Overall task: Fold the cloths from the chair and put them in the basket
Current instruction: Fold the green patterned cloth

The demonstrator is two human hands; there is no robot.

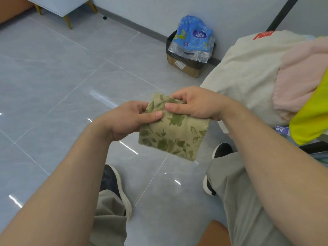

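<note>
My left hand [127,119] has its thumb flat on the face of the green leaf-print cloth [174,137], with the fingers curled behind it, so it is closed on the cloth's left edge. My right hand [193,103] pinches the top edge just beside it, thumb in front and fingers wrapped over the back. Between them the cloth hangs in mid-air above the tiled floor [62,77], already down to a small, thick square (it looks folded at least once, though I cannot count the layers).

I judge this piece nearly done, needing perhaps one more fold or just squaring up before it goes away. Plenty is left. To my right lies a heap of unfolded cloths: a cream cloth [248,71], a pink cloth [301,82] and a yellow cloth [312,118] overlapping one another. The basket is not in view, so I cannot say what it holds.
</note>
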